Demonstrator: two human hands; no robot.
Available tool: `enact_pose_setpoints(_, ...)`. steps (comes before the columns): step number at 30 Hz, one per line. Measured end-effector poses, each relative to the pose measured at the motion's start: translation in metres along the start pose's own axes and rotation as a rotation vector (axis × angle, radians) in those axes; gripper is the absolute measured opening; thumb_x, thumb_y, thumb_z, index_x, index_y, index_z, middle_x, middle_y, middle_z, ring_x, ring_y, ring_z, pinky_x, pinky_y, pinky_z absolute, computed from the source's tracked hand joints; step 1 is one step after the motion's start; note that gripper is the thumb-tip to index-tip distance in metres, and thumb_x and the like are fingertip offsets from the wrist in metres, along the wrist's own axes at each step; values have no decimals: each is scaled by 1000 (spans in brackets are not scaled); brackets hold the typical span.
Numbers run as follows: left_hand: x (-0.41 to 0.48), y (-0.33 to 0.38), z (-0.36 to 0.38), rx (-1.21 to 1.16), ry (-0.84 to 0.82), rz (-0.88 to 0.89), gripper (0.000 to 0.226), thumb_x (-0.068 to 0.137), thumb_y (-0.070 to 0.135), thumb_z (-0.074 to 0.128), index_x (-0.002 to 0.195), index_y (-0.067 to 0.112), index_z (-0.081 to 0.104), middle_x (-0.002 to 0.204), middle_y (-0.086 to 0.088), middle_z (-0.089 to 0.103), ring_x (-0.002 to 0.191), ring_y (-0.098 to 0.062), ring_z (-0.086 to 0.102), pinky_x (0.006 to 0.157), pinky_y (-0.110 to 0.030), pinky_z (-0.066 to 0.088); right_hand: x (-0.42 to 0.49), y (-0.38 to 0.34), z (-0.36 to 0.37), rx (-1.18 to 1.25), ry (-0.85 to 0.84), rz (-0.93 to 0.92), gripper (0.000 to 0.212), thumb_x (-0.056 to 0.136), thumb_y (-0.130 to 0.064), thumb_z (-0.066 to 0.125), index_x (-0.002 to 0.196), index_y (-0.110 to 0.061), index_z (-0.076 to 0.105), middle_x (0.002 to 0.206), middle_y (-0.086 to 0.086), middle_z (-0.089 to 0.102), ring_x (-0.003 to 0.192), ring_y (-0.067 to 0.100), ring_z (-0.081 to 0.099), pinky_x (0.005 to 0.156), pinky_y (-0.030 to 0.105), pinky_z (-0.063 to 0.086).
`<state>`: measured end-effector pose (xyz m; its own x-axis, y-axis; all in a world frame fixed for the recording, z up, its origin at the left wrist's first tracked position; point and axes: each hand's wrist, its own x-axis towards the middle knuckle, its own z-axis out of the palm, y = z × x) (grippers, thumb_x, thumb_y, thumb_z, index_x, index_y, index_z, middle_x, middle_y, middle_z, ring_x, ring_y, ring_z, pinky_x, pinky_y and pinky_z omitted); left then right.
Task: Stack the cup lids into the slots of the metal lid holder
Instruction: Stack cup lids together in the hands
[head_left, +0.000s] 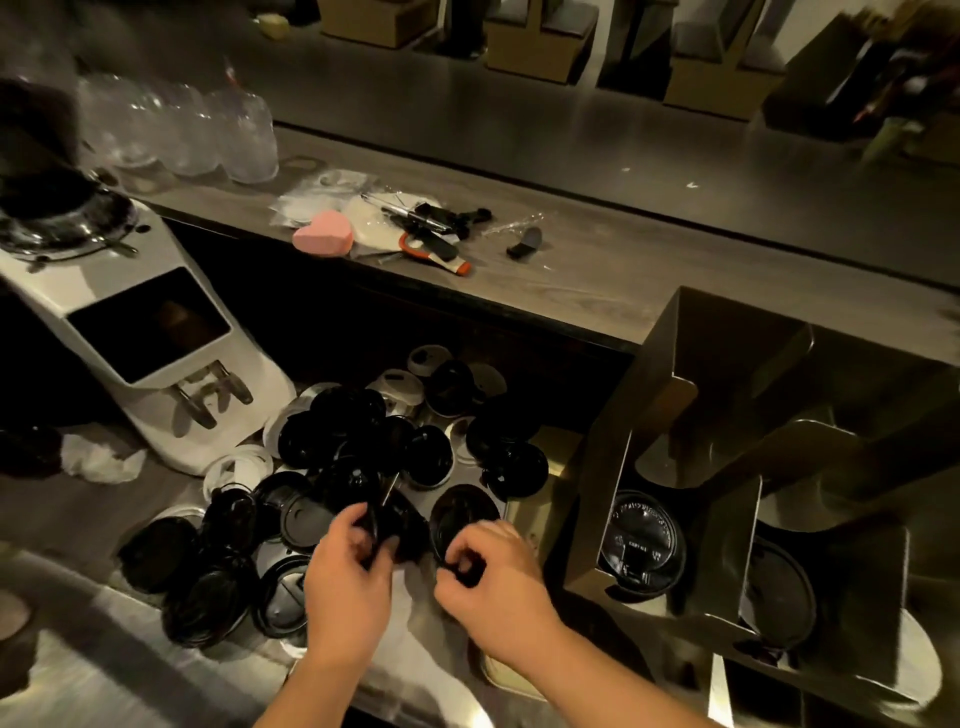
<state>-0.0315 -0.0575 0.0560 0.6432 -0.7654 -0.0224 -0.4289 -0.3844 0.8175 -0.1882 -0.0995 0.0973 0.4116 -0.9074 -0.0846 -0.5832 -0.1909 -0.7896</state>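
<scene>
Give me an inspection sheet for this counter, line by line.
Surface: steel counter, dim, reflective.
Job's things: loose lids piled, black and white; metal lid holder at right, a seated lid in one slot.
Clutter: pink heart, pens, wrappers on the shelf; crumpled tissue.
Hands: left hand grips a black lid; right hand pinches another lid.
Cables: nothing seen.
Surroundings: white grinder, clear cups, cardboard boxes.

One left hand (345, 577), one right hand (493, 582); one metal lid holder (727, 358); black lids (431, 452) beyond counting.
</scene>
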Motion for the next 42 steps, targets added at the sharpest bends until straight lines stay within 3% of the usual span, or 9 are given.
enact_pose_setpoints(3,-10,35,-24,-225,48,-62,25,88,11,73,80,30,59,76,-3,66,72,-13,65,67,-23,53,-9,-39,-28,441,41,50,29,80,-10,73,65,-31,58,66,-11,54,64,0,49,64,15,43)
enact_pose_setpoints(7,-22,101,-55,-763,-38,-183,15,87,8,69,86,22,75,109,-14,69,101,-34,68,93,-55,53,-18,-75,-68,665,45,-77,17,73,-24,72,63,-32,60,59,-12,53,59,3,47,60,19,41)
enact_pose_setpoints(9,-35,133,-66,-964,-109,-200,25,81,3,65,95,20,78,122,-15,66,109,-36,66,97,-54,50,-26,-85,-87,748,67,-146,13,70,-27,71,65,-24,60,62,-8,53,61,8,49,60,24,42)
enact_pose_setpoints(16,-91,212,-59,-1185,-447,-180,55,74,45,78,113,11,63,108,-19,71,99,-32,71,77,-40,59,-54,-100,-137,603,280,-340,15,73,-27,72,71,-17,61,75,3,62,73,15,60,67,26,50)
enact_pose_setpoints(20,-108,236,-50,-1266,-600,-166,75,62,49,85,128,22,61,120,-17,70,112,-34,68,84,-40,59,-70,-100,-160,560,335,-379,13,79,-31,71,76,-21,64,85,1,61,85,28,60,77,47,52)
enact_pose_setpoints(25,-109,248,-39,-1280,-774,-140,91,42,40,98,125,26,65,125,-18,67,112,-38,67,82,-47,59,-87,-93,-205,1008,368,-110,15,91,-29,63,92,-14,66,105,19,68,101,39,66,86,52,56)
enact_pose_setpoints(29,-106,244,-21,-1466,-1055,-374,92,44,35,98,129,18,66,131,-23,63,108,-42,67,81,-51,56,-94,-77,-239,1303,519,122,24,101,-21,46,108,-6,62,106,13,74,101,30,71,86,47,57)
enact_pose_setpoints(33,-104,236,-2,-1496,-1180,-328,69,95,52,53,149,11,42,150,-21,45,137,-39,41,107,-52,33,-100,-62,-251,1276,560,233,29,102,-22,47,117,-2,62,109,17,73,101,29,70,89,49,57)
enact_pose_setpoints(42,-98,219,18,-1387,-1313,-466,61,105,46,27,151,7,34,155,-22,37,143,-38,32,118,-53,9,-108,-39,-258,654,657,148,31,99,-11,54,116,-35,63,113,-10,70,105,10,68,91,40,58)
